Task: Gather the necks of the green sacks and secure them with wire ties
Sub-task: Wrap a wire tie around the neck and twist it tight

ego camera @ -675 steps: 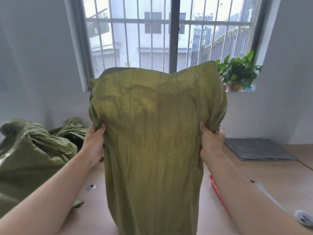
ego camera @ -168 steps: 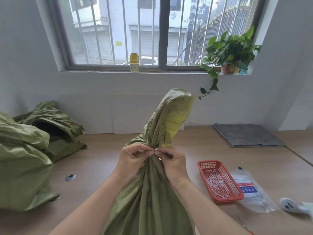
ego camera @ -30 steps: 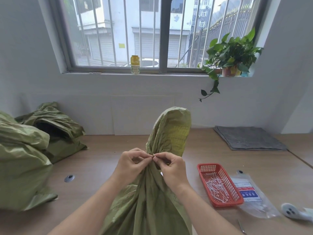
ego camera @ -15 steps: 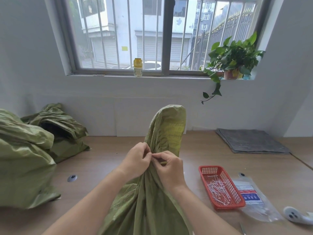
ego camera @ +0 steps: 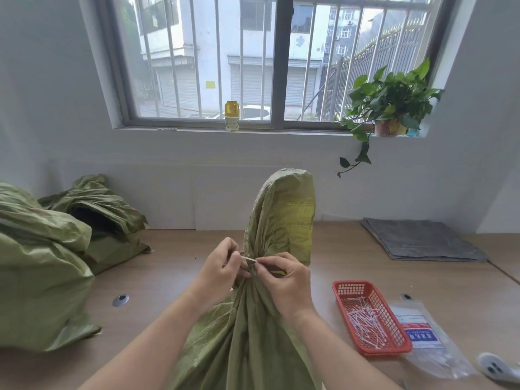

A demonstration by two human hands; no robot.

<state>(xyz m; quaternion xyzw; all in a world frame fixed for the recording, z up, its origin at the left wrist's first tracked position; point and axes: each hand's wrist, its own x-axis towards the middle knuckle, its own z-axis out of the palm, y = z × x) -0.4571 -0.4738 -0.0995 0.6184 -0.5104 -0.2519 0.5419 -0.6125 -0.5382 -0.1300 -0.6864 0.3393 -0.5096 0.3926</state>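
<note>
Fingertips of left hand [ego camera: 222, 266] and right hand [ego camera: 284, 280] pinch the ends of a wire tie [ego camera: 249, 259] round the gathered neck of the green sack [ego camera: 247, 336]. The sack stands at the table's [ego camera: 171, 277] near edge, long axis upright, mouth pointing up. Step in hand: twisting. The next move probably calls for further tight turns.

I count three green sacks [ego camera: 253, 347], all left of the single red basket [ego camera: 385, 351]; one plastic packet [ego camera: 430, 350] just right of it, one grey mat [ego camera: 422, 240] beyond it.
</note>
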